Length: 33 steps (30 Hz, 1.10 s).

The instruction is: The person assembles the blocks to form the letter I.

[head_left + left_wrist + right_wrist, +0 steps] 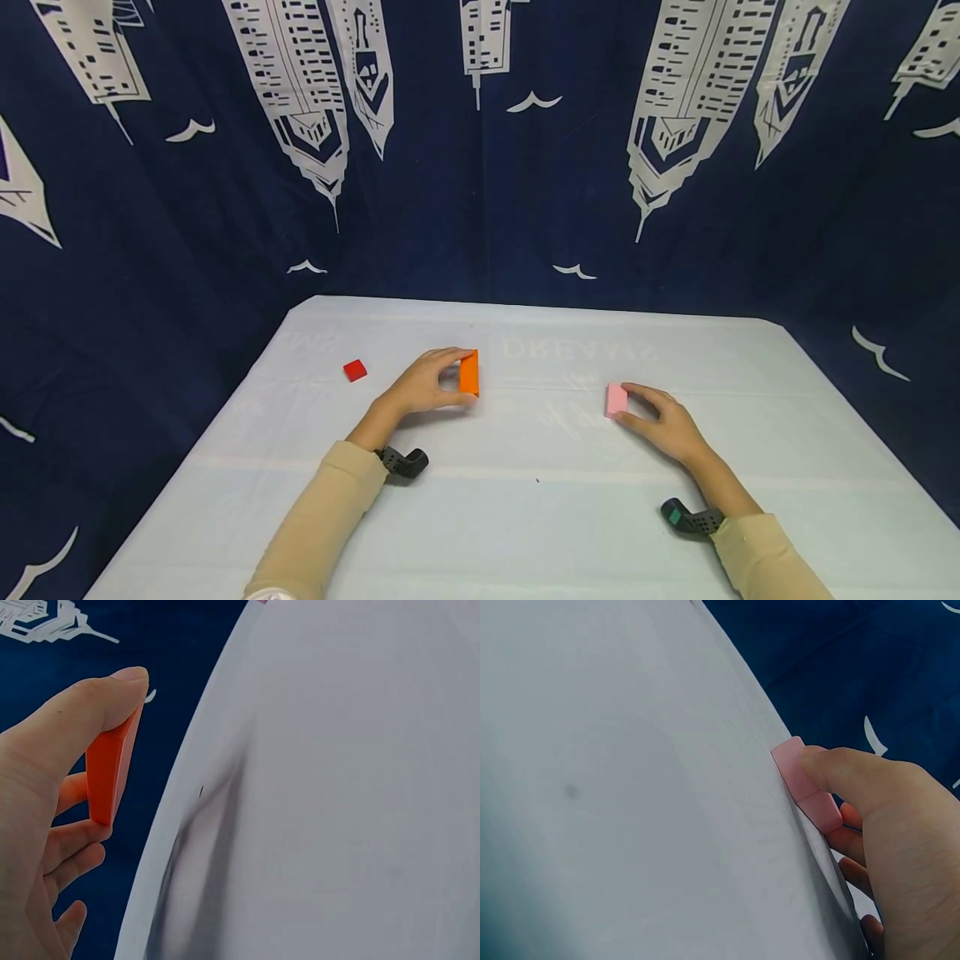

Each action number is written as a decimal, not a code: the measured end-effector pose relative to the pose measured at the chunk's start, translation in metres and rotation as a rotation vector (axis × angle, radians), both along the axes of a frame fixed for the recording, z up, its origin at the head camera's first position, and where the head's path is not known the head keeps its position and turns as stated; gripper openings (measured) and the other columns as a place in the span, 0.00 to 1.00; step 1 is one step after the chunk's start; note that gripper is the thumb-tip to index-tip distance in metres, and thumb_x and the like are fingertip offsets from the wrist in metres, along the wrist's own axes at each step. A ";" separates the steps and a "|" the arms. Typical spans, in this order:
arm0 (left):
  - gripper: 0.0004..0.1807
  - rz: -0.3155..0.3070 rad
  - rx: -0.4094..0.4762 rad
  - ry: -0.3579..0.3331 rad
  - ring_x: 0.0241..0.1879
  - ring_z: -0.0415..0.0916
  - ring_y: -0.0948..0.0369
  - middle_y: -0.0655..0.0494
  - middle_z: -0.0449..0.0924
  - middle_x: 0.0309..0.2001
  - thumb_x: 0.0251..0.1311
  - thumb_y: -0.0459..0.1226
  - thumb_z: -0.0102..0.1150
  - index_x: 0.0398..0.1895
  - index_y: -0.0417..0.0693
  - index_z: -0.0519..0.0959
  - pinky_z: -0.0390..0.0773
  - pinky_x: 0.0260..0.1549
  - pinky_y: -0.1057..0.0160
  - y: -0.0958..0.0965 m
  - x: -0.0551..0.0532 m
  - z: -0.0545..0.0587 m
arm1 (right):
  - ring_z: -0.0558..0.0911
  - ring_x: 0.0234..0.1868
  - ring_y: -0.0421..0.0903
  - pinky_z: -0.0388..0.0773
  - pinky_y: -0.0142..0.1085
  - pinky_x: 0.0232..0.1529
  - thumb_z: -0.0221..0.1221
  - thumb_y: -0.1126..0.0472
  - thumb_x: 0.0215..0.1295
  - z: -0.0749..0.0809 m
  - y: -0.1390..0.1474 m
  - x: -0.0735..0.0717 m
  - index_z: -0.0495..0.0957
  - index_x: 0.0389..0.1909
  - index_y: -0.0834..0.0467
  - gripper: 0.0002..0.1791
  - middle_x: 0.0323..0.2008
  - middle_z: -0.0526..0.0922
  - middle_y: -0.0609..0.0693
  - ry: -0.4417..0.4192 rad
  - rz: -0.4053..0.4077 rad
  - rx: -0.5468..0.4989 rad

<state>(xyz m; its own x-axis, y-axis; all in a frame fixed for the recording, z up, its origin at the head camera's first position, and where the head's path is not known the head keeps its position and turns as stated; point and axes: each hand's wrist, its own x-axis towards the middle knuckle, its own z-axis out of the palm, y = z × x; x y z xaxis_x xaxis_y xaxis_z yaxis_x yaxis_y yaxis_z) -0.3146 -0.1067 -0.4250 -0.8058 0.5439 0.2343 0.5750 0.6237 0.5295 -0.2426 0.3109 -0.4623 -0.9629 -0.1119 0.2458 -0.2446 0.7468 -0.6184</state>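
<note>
My left hand (422,387) pinches an orange block (469,375) between thumb and fingertips, left of the table's middle. In the left wrist view the orange block (103,780) stands between the thumb above and the fingers below, with a shadow on the cloth beside it. On the right, my right hand (670,427) holds a small pink block (616,401) by its ends, between thumb and fingers. The right wrist view shows two faces of the pink block (789,763) close to the cloth; whether it touches is hard to tell. A red block (355,371) lies left of my left hand.
A white cloth covers the table (525,525). Behind it hangs a dark blue curtain (480,208) printed with white buildings and birds. Each wrist wears a black camera mount, one on the left (403,462) and one on the right (692,518).
</note>
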 end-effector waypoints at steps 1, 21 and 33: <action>0.45 -0.005 -0.002 0.008 0.69 0.59 0.50 0.50 0.66 0.69 0.47 0.58 0.72 0.70 0.57 0.68 0.58 0.67 0.44 0.001 0.000 0.000 | 0.64 0.66 0.67 0.59 0.62 0.64 0.64 0.47 0.62 0.000 0.000 0.000 0.72 0.63 0.63 0.34 0.64 0.70 0.66 0.000 0.001 0.001; 0.44 -0.037 -0.027 0.051 0.68 0.60 0.50 0.49 0.67 0.68 0.49 0.57 0.70 0.70 0.55 0.68 0.57 0.67 0.47 0.023 -0.001 0.002 | 0.63 0.67 0.67 0.58 0.62 0.64 0.63 0.46 0.63 -0.002 0.003 -0.001 0.70 0.64 0.64 0.35 0.64 0.69 0.67 -0.017 0.008 0.007; 0.44 -0.032 -0.046 0.052 0.69 0.60 0.51 0.49 0.66 0.69 0.50 0.59 0.69 0.71 0.57 0.67 0.55 0.68 0.48 0.038 0.000 0.004 | 0.62 0.67 0.68 0.58 0.63 0.64 0.63 0.45 0.63 -0.002 0.002 -0.002 0.70 0.65 0.64 0.36 0.65 0.68 0.67 -0.024 0.007 0.005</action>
